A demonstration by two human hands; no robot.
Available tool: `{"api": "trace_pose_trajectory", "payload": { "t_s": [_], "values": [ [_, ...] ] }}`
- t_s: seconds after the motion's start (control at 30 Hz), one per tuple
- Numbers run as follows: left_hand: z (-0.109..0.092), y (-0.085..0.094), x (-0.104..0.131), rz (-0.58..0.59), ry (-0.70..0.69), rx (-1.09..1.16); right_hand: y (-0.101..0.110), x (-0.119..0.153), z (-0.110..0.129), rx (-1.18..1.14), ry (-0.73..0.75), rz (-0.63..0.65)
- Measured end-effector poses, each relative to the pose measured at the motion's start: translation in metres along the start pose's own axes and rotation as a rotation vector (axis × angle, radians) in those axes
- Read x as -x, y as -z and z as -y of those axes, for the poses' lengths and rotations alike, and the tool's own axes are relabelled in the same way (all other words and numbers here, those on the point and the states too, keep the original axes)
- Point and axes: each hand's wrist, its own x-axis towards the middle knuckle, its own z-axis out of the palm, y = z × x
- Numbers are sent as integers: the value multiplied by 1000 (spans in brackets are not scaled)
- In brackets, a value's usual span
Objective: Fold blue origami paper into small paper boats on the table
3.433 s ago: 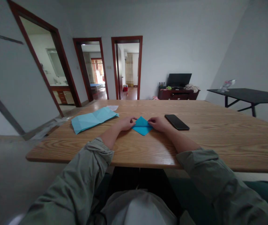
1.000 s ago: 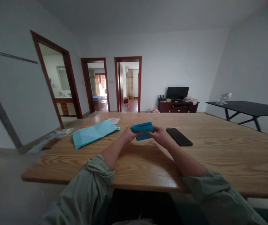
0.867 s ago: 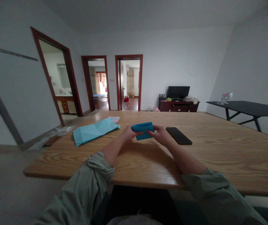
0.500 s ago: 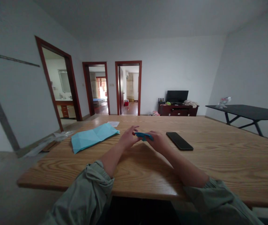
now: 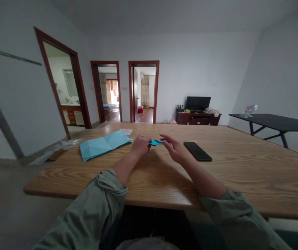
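A small piece of folded blue paper (image 5: pixel 156 142) is held just above the wooden table. My left hand (image 5: pixel 140 146) grips its left end, with the fingers closed around it. At the paper's other end is my right hand (image 5: pixel 174 148), its fingers stretched out and apart; whether a fingertip touches the paper I cannot tell. Left of my hands lies a larger light blue creased paper (image 5: pixel 106 145), folded over on itself. On the right, a black phone (image 5: pixel 197 151) rests flat on the table.
Behind the larger paper lies a small white printed sheet (image 5: pixel 126 132). The wooden table (image 5: pixel 242 166) spreads wide before me. Further back are a black table (image 5: pixel 274 121) on the right and a TV (image 5: pixel 198 103) on a dark red cabinet (image 5: pixel 198 119). Doorways open at the left.
The left hand has gone from spread fingers to a closed grip on the folded paper. The right hand has let go and spread its fingers. The view has tipped slightly downward.
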Motion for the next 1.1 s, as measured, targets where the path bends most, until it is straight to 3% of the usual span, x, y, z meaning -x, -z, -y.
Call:
{"api": "trace_pose_trajectory", "payload": {
  "t_s": [0.1,0.17,0.3,0.43,0.53,0.7,0.87,1.1],
  "values": [
    [10,-4,-2,-33,107,115,12,-7,-25,-144,-148,-239],
    [16,-6,-4,-65,170,261,15,-10,-43,-154,-234,-303],
    [22,-12,-7,-64,190,684,5,-7,-58,-124,-306,-69],
    [20,-17,-8,57,148,969,-9,-4,-42,-156,-235,119],
    [20,-19,-7,115,156,899,-11,-4,-34,10,-211,102],
    [26,-10,-4,44,207,631,-8,-2,-42,332,-55,23],
    [30,-8,3,212,78,321,-13,-1,-46,456,34,217],
    [26,-18,8,347,-26,230,-19,3,-44,434,-19,363]
  ]
}}
